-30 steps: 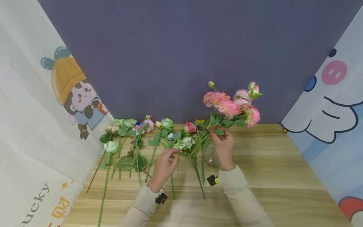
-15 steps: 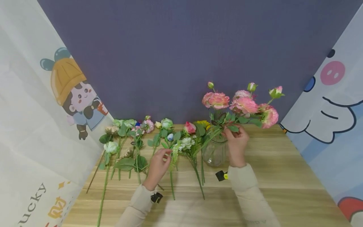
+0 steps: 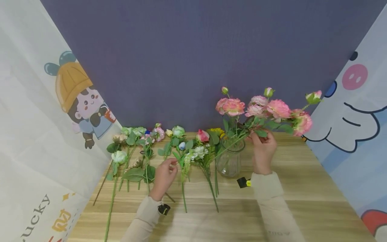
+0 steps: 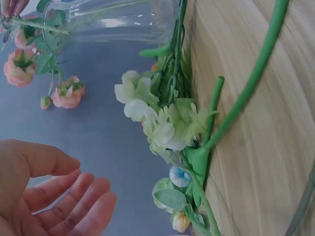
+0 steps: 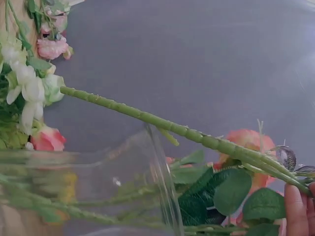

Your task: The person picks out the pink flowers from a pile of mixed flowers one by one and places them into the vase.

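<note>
My right hand [image 3: 264,151] pinches a pink artificial flower spray [image 3: 302,122] where its stems branch. Its blooms point right, and its bare green stem [image 5: 147,118] slants down to the left across the mouth of the clear glass vase [image 3: 228,164]. In the right wrist view the stem's end lies outside the vase, past its rim. Another pink flower spray [image 3: 231,107] stands in the vase. My left hand [image 3: 164,178] hovers by the white flowers [image 3: 199,153], fingers loosely bent with nothing between them in the left wrist view.
On the wooden table [image 3: 305,188], several flower stems lie left of the vase. They include a pale green rose [image 3: 119,157], a red rose [image 3: 202,135] and a yellow flower [image 3: 217,131]. A dark panel [image 3: 193,67] rises behind, with printed sheets on both sides.
My right hand has moved right with the pink spray, drawing its blooms apart from those in the vase and bringing the vase's mouth into view. My left hand has drifted slightly left.
</note>
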A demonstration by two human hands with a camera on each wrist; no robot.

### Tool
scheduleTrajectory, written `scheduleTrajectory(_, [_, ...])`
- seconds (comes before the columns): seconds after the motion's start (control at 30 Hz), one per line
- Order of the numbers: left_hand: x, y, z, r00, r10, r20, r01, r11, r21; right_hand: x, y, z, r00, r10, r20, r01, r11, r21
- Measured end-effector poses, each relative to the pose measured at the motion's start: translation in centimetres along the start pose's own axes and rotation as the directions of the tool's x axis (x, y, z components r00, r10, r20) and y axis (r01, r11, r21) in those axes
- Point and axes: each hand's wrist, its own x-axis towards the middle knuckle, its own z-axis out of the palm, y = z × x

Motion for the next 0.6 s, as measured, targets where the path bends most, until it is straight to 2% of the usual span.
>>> scheduleTrajectory(0.17, [0.0,-0.9,-0.5,0.996,-0.081,0.041,0.08,0.997,0.014,0.7,-0.2,-0.4,0.999,-0.017,-0.049,0.017,1.0,0.001])
scheduleTrajectory(0.3, [0.1,-1.5,-1.0,0.991,-0.127,0.052,0.126,0.992,0.025,1.0,-0.4,-0.6,0.998,-0.01,-0.064,0.01,1.0,0.003])
scheduleTrajectory(0.43, [0.4,-2.1,-1.5,0.99,-0.136,0.038,0.134,0.99,0.05,1.4,-0.6,-0.8,0.997,-0.032,-0.063,0.034,0.999,0.033])
scheduleTrajectory(0.6, [0.5,-2.5,-2.1,0.987,-0.159,0.035,0.158,0.987,0.035,1.8,-0.8,-0.9,0.996,-0.035,-0.078,0.039,0.998,0.044])
